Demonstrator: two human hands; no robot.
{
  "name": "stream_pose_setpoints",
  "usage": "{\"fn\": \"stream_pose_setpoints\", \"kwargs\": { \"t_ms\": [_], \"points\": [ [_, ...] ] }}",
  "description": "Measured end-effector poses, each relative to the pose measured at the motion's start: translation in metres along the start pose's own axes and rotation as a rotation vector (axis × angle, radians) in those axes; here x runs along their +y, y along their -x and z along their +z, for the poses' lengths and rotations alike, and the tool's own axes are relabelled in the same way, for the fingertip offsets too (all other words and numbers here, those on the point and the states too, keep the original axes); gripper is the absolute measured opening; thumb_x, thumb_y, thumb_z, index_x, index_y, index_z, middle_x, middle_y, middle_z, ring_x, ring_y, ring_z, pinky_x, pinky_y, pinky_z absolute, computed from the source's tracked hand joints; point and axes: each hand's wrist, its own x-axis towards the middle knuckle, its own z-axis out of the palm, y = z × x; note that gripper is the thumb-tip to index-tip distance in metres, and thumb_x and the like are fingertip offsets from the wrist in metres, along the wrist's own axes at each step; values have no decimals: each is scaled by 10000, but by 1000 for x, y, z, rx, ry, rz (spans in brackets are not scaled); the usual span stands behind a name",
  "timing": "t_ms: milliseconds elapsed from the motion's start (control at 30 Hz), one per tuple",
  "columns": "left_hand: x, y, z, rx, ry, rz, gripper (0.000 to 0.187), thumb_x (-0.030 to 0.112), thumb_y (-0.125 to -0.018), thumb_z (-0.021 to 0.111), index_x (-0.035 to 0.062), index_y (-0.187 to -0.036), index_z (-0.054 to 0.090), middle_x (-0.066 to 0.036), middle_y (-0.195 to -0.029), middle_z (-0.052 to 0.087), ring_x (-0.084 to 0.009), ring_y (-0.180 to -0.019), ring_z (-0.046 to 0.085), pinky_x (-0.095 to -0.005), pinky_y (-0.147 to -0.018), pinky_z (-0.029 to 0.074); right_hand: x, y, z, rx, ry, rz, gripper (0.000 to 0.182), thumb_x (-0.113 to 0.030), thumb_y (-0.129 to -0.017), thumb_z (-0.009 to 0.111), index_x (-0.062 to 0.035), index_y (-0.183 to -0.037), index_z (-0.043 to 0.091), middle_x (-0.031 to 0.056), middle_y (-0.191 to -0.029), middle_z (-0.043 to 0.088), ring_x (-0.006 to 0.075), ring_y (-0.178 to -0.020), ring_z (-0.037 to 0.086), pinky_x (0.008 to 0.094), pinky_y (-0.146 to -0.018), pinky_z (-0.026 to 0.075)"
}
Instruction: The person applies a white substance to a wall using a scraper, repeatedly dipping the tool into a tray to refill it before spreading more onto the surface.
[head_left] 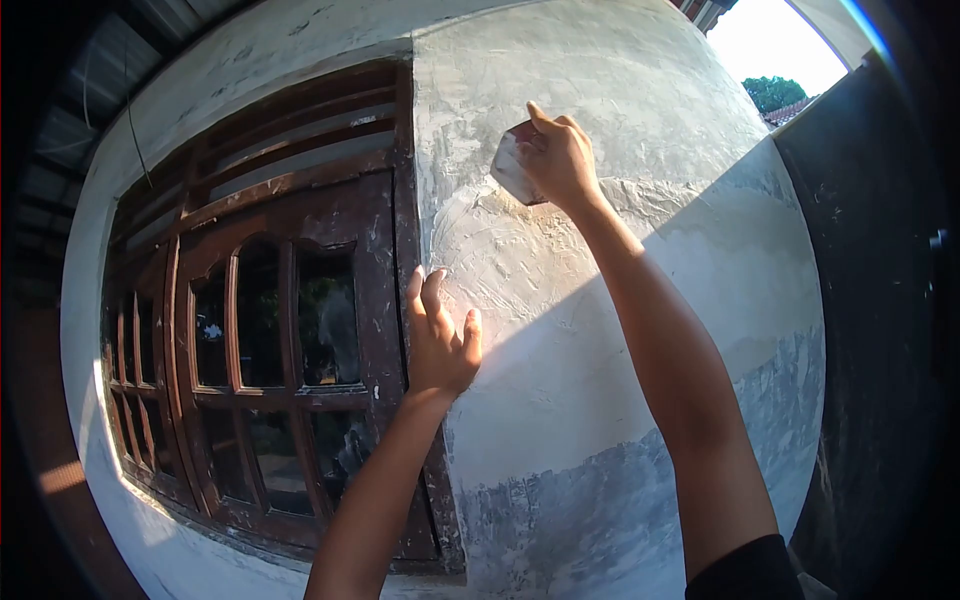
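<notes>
My right hand (562,160) grips a flat putty scraper (514,170), its broad whitish face smeared and held against the plastered wall (530,270). The fingers wrap its edge, and the index finger points up. Around and below the scraper, the plaster is rough, with ridges and fresh-looking trowel marks. Lower and to the left, my left hand (440,345) is raised with its fingers spread and nothing in them. Its fingertips overlap the border between the wall and the brown wooden window frame (403,200).
Left of the wall patch is a brown wooden window (240,390) with several glass panes and slats above, spotted with white. A dark panel (870,280) stands at the right. Sunlight and shadow split the wall diagonally. The lower wall (600,520) is darker grey.
</notes>
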Motion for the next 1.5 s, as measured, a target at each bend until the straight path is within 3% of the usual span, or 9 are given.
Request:
{"fn": "stream_pose_setpoints", "kwargs": {
  "t_ms": [100, 233, 367, 500, 633, 1100, 1233, 1400, 1500],
  "points": [
    [0, 0, 0, 7, -14, 28, 600, 105, -824, 546, -40, -1337, 271, -318, -1344, 265, -490, -1227, 354, -486, -1044, 323, 14, 14, 10, -136, -9, -161, 560, -83, -739, 662, -89, -1289, 561, 126, -949, 612, 287, -927, 605, 369, -838, 471],
    [-3, -1, 0, 3, 15, 34, 586, 109, -826, 550, -41, -1326, 286, -315, -1345, 270, -485, -1231, 353, -485, -1044, 322, 29, -2, -13, 194, 170, 27, 570, -71, -740, 673, -103, -1297, 558, 120, -940, 605, 284, -908, 606, 370, -819, 477],
    [2, 0, 2, 7, 53, -7, 577, 114, -827, 555, -44, -1319, 297, -311, -1345, 275, -481, -1233, 354, -488, -1043, 320, 13, 21, 0, -180, 10, -54, 541, -125, -745, 664, -109, -1279, 576, 131, -986, 587, 295, -997, 589, 383, -851, 470],
    [1, -1, -1, 0, -4, 13, 536, 72, -836, 506, -50, -1311, 288, -273, -1320, 303, -423, -1227, 348, -471, -1065, 266, 42, -5, -23, 95, 178, 180, 563, -86, -739, 645, -92, -1294, 555, 121, -976, 592, 283, -961, 589, 388, -823, 473],
    [1, 1, 3, 10, 48, 3, 551, 82, -836, 519, -34, -1318, 277, -274, -1322, 304, -428, -1230, 344, -474, -1065, 265, 20, 20, -10, -127, -131, -95, 542, -83, -714, 667, -97, -1252, 600, 139, -937, 584, 320, -909, 595, 380, -847, 471],
    [1, 1, 0, -26, -32, -14, 543, 144, -859, 514, -42, -1315, 285, -298, -1344, 285, -449, -1249, 333, -487, -1070, 264, 29, 18, -23, 142, 23, 295, 572, -120, -726, 668, -92, -1288, 565, 153, -941, 583, 318, -956, 591, 381, -863, 464],
    [0, 3, 4, 8, -31, -19, 531, 112, -850, 505, -32, -1315, 293, -287, -1327, 298, -426, -1235, 353, -479, -1067, 279, 2, 24, 14, -123, -95, 12, 561, -137, -731, 650, -118, -1286, 572, 140, -988, 592, 311, -992, 583, 400, -865, 456],
    [-1, 2, 3, 7, 47, -60, 548, 123, -831, 546, -25, -1310, 325, -295, -1353, 289, -462, -1239, 361, -478, -1040, 337, 12, 1, 3, 170, 96, 88, 559, -136, -716, 687, -111, -1265, 587, 145, -956, 611, 295, -929, 608, 398, -813, 474],
    [4, 2, 1, 6, 49, -50, 519, 76, -840, 505, -38, -1304, 301, -264, -1317, 308, -406, -1231, 356, -454, -1062, 286, 1, 18, 8, -86, -42, -85, 576, -111, -714, 668, -105, -1282, 573, 147, -930, 606, 298, -912, 610, 378, -812, 473]
  ]
}}
